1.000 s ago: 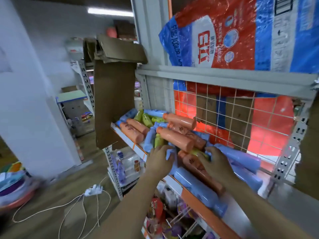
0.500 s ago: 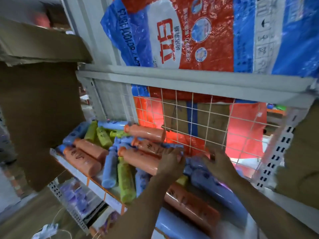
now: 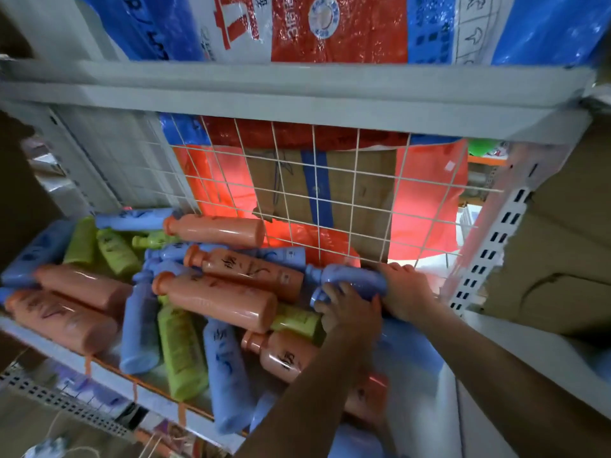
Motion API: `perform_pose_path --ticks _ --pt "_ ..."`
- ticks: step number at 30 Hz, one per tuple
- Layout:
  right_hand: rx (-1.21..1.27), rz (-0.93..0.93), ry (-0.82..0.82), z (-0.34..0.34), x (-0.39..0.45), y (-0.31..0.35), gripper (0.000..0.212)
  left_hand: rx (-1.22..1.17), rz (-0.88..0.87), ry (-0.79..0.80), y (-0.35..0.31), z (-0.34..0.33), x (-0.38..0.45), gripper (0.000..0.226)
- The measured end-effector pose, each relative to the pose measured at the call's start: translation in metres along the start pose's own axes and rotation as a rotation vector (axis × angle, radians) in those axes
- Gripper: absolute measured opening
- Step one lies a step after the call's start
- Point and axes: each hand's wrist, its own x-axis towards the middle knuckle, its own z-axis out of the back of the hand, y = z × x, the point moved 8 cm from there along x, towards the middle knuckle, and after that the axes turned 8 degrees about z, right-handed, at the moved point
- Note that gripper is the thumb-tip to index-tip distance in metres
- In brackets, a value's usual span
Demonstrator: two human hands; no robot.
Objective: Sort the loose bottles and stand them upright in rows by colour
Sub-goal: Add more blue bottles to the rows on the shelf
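Note:
A heap of loose bottles lies flat on a grey shelf [image 3: 109, 371]: several orange bottles [image 3: 218, 300], several blue bottles [image 3: 228, 375] and several green bottles [image 3: 182, 355], all mixed together. At the back right a blue bottle [image 3: 350, 279] lies on its side against the wire grid. My left hand [image 3: 350, 312] grips its neck end and my right hand [image 3: 406, 292] grips its base end. None of the bottles stands upright.
A white wire grid [image 3: 330, 200] closes the back of the shelf. A grey shelf beam [image 3: 297, 90] runs overhead with red-and-blue sacks [image 3: 330, 28] on it. A perforated white upright [image 3: 492, 246] and a cardboard box [image 3: 562, 242] stand at right.
The view has swung closer to the shelf. Both hands moved right and toward the back, from the middle of the heap, and closed on one blue bottle by the grid.

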Motion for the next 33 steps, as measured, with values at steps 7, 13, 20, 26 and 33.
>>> perform_pose_path --ticks 7,13,20,26,33 --pt "-0.214 0.006 0.075 -0.007 0.011 -0.004 0.045 -0.386 0.097 -0.034 0.013 -0.011 0.011 0.08" --pt "-0.21 -0.077 0.088 0.002 0.0 -0.007 0.037 -0.689 0.119 -0.081 0.019 -0.002 0.0 0.086" --pt "0.006 -0.281 0.038 0.021 -0.075 -0.037 0.028 -0.945 0.076 -0.067 0.014 0.007 -0.012 0.087" --pt "0.391 -0.601 -0.05 0.037 -0.158 -0.066 0.068 -0.98 -0.109 0.05 -0.034 -0.007 -0.046 0.054" --pt "0.47 -0.757 -0.361 0.076 -0.263 -0.115 0.064 -0.976 -0.412 0.188 -0.1 -0.036 -0.123 0.056"
